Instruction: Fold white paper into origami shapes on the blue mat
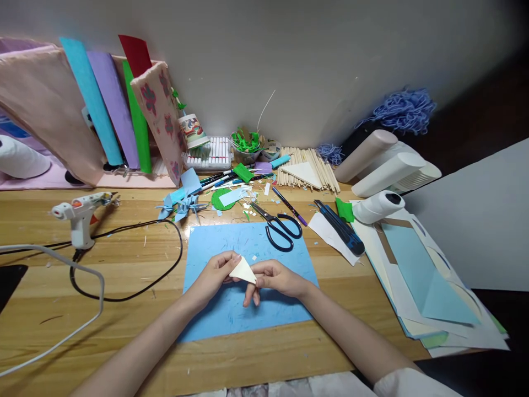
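My left hand (212, 274) and my right hand (275, 279) meet over a blue paper sheet (215, 320) on the wooden desk. Between them they pinch a small cream folded paper triangle (243, 271). The left fingers grip its left edge, the right thumb and forefinger hold its right corner, and other right fingers point down at the sheet. Black-handled scissors (279, 227) lie just beyond the hands on the sheet's far edge.
A white glue gun (80, 215) with a black cord (165, 264) stands at left. Pens, paper scraps, a blue folded figure (182, 201), wooden sticks (308, 168) and a marker box (209, 153) crowd the back. A utility knife (341, 226), a paper stack (425, 281) and rolls (378, 207) lie at right.
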`<state>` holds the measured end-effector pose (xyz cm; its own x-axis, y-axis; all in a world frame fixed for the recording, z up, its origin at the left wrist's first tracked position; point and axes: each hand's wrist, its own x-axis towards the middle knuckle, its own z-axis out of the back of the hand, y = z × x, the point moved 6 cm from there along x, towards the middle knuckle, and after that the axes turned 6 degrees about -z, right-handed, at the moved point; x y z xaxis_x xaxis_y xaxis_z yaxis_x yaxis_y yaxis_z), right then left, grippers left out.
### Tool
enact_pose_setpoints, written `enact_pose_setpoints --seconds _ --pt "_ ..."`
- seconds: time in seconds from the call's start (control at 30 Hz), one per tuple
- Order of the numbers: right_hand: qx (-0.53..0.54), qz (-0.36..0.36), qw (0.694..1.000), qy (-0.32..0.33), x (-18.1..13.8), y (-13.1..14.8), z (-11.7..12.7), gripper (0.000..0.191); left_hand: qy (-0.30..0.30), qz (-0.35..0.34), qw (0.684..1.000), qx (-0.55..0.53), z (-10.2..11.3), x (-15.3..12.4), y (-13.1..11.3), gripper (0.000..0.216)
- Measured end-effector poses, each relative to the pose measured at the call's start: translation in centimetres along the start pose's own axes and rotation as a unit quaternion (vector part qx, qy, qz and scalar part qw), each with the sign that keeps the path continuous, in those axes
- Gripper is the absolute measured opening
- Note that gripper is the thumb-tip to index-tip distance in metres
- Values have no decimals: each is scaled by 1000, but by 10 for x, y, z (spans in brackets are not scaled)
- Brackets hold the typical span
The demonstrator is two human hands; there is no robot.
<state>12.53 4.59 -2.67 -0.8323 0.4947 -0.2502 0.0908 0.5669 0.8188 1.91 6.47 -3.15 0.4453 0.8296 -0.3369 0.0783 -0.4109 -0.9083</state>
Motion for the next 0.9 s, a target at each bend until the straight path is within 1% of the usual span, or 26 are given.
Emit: enact_pose_setpoints --seconds 0.3,0.43,0.5,0.6,0.67,0.73,0.77,0.8,0.87,0.9 --pt "8 10 1000 10 1 2 -2 40 8 -8 1000 -16 0 -1 0 34" --pt "1 4 1000 12 1 3 -3 38 6 -3 1000 -14 0 0 0 34" --pt "-2 6 1000 2 2 3 -2 37 -1 -8 1000 1 1 0 -1 34" --pt "-11 17 999 -40 5 1 2 32 -35 -57 995 75 4 -1 -8 32" --pt "-25 20 997 -75 7 -2 4 29 -66 -102 983 138 5 -5 -14 29" --pt "-41 19 993 -107 8 -5 5 27 -89 -137 971 175 3 -10 -18 21" --pt "-47 19 991 -123 8 -6 5 27 -95 -152 965 190 2 -13 -19 22" --pt "-53 21 989 -139 8 -6 4 27 -97 -167 958 210 0 -15 -20 32" --pt "-57 28 983 -170 7 -4 4 25 -98 -197 936 275 -5 -20 -21 60" --pt "-56 29 982 -180 7 -4 4 24 -98 -208 921 314 -7 -22 -21 67"
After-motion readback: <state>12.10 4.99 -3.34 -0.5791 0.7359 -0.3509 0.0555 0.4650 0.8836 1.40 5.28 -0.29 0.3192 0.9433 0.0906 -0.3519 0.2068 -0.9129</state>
